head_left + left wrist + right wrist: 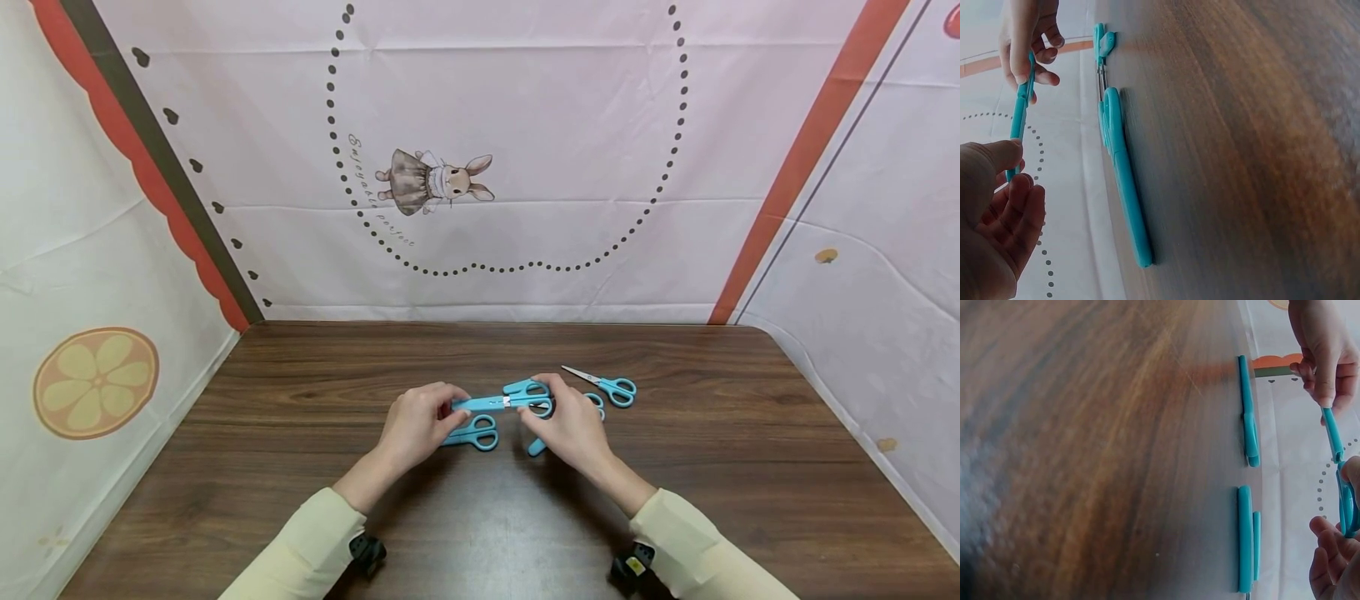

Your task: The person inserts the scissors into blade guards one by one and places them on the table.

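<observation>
A pair of light-blue scissors (pixel 534 402) is held above the table, its blades covered by a blue sheath (pixel 480 404). My left hand (pixel 420 421) pinches the sheath's far end between thumb and fingers. At the handle loops, my right hand (pixel 573 421) grips with thumb and fingers. Both wrist views show sheath and handles in line, raised off the wood. Below my left hand lies another pair of blue scissors (pixel 476 433) in its sheath, partly hidden by that hand. Under my right hand a blue bar-shaped piece (pixel 536 447) shows, partly covered.
Bare-bladed blue scissors (pixel 618 392) lie at the right, blades pointing back left. Another blue handle loop (pixel 597 402) peeks out beside my right hand. The brown wooden table (pixel 300 500) ends at a printed cloth backdrop (pixel 525 125), with cloth on both sides too.
</observation>
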Demonstrator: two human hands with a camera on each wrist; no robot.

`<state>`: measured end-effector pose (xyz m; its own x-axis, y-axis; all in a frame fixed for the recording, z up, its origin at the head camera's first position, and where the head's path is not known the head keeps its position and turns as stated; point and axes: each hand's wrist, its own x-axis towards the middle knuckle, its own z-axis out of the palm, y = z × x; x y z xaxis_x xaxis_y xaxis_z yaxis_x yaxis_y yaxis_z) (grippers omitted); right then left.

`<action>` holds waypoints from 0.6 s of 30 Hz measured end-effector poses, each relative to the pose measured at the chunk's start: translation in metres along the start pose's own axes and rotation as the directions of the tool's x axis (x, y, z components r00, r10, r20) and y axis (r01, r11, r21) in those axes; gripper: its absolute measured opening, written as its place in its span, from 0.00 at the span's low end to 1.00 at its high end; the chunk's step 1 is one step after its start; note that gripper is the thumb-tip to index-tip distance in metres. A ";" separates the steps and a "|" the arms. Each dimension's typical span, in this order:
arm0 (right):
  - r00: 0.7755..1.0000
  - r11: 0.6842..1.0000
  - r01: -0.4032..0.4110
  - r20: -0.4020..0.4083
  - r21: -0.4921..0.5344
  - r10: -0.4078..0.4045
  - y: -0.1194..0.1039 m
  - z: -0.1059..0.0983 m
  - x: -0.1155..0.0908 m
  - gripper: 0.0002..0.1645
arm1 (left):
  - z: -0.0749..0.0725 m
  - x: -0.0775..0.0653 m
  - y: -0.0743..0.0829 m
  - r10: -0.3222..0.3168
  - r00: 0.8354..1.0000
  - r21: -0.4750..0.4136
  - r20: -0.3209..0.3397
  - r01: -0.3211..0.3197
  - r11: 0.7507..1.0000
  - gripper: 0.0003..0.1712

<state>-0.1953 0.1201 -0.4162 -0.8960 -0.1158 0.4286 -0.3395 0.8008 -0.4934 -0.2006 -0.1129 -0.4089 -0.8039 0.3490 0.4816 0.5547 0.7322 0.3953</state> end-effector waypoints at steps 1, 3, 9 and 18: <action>1.000 1.000 -0.003 0.005 -0.002 0.003 0.000 0.000 0.000 0.28 | 0.000 0.000 0.000 -0.003 1.000 0.000 0.000 0.003 1.000 0.06; 1.000 1.000 -0.008 0.013 -0.007 0.008 0.000 0.000 0.000 0.28 | 0.000 0.000 0.001 -0.006 1.000 -0.001 0.001 0.006 1.000 0.06; 0.999 1.000 -0.016 0.030 -0.014 0.017 -0.001 -0.002 0.000 0.29 | 0.001 0.000 0.002 0.010 1.000 -0.006 -0.022 -0.011 1.000 0.06; 0.999 1.000 -0.012 0.044 -0.015 0.013 -0.003 -0.003 -0.001 0.29 | 0.001 0.000 0.002 0.005 1.000 -0.002 -0.025 -0.005 1.000 0.06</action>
<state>-0.1931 0.1197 -0.4131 -0.9120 -0.1311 0.3886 -0.3243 0.8107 -0.4875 -0.1994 -0.1106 -0.4093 -0.7956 0.3381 0.5028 0.5591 0.7293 0.3944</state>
